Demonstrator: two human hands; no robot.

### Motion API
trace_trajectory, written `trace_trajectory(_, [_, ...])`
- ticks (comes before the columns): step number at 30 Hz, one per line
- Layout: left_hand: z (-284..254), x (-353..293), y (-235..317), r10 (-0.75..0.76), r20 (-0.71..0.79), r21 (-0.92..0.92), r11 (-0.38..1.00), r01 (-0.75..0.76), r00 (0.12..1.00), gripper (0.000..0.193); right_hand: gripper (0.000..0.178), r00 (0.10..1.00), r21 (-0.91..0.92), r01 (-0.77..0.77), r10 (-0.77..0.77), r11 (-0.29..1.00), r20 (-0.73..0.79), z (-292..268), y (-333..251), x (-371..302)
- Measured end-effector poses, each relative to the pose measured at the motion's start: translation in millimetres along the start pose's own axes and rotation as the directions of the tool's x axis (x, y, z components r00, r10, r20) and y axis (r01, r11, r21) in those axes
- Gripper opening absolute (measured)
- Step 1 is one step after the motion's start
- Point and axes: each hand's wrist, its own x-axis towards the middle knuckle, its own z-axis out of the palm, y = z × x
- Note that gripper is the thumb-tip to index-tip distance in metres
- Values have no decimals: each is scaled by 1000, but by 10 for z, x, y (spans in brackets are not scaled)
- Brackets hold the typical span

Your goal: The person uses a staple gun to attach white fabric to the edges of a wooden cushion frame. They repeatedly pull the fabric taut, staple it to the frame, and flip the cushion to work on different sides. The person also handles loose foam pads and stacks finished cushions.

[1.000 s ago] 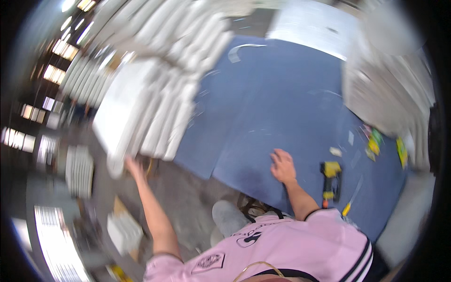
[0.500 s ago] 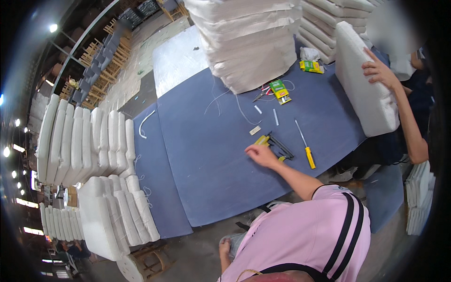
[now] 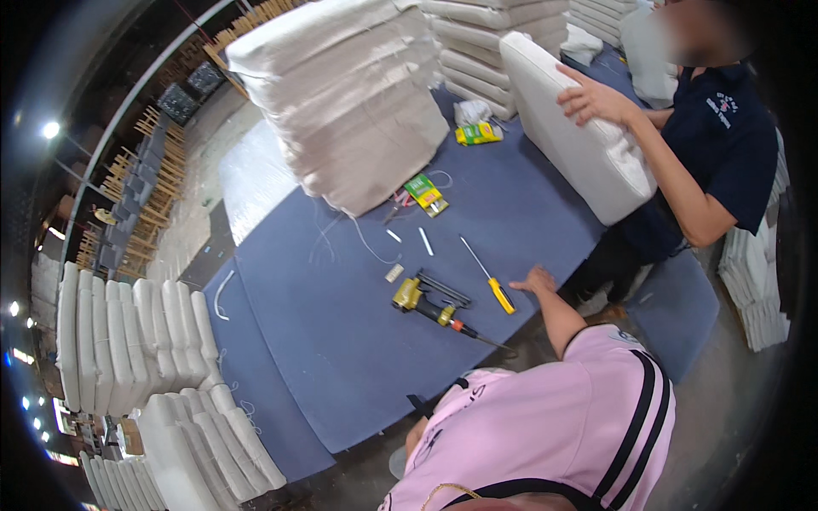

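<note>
My right hand [image 3: 538, 279] is open, with its fingers stretched at the table's near right edge. It holds nothing. Just left of it lies a screwdriver [image 3: 500, 295] with a yellow handle. Farther left, a yellow and black staple gun [image 3: 411, 295] rests on the blue-covered table [image 3: 315, 341], its hose hanging over the near edge. Beyond it are a small pale block [image 3: 394, 273] and two short white strips. Of my left arm only a bit of skin [image 3: 416, 434] shows beside my pink shirt; its fingers are hidden.
A co-worker [image 3: 724, 128] at the right steadies an upright white cushion [image 3: 571, 128]. Tall cushion stacks [image 3: 349, 102] stand at the back, and more cushions [image 3: 136, 341] at the left. Green and yellow packets [image 3: 425, 194] and red-handled pliers [image 3: 399, 201] lie near the back stack.
My right hand has left the staple gun and moved right, past the screwdriver. The staple gun now lies turned on the table. The whole view has shifted, showing more of the co-worker.
</note>
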Motion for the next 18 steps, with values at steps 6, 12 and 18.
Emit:
trace_trajectory(6, [177,56,162,-23,57,-58,998,27,998,49,121,999,-31,5,-4,1000,39,-122,-91,-139])
trace_trajectory(12, [264,159,259,-34,83,-143,989,45,996,48,113,998,-58,57,-54,997,42,-116,-117,-18])
trace_trajectory(18, [289,295,30,-17,-46,-262,965,4,999,47,112,971,-174,234,-223,957,84,-62,-162,37])
